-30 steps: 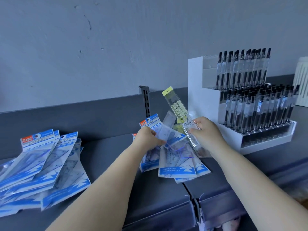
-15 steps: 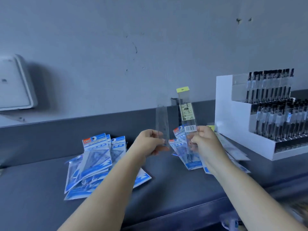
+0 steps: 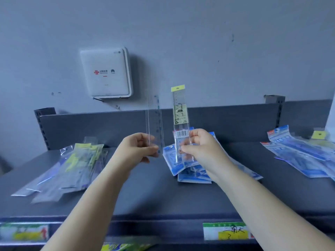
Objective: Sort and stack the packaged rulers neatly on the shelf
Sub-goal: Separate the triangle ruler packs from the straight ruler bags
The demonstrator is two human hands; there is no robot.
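View swung left since half second ago: pen rack gone from frame, white wall box (image 3: pixel 107 72) now upper left, pile of yellow-tagged rulers (image 3: pixel 72 165) now visible at left on shelf (image 3: pixel 154 196). Likely destination pile for rulers in hand; sorting under way, nothing placed yet.

Both hands raised mid-frame, above shelf, apart. Left hand (image 3: pixel 137 149) pinches lower end of clear ruler (image 3: pixel 154 124), upright. Right hand (image 3: pixel 201 144) grips yellow-tagged ruler (image 3: pixel 180 120) near barcode, upright. Blue packets (image 3: pixel 183 169) lie behind right hand; more blue packets (image 3: pixel 299 154) far right.

head view, forward-down, near shelf (image 3: pixel 163 196)
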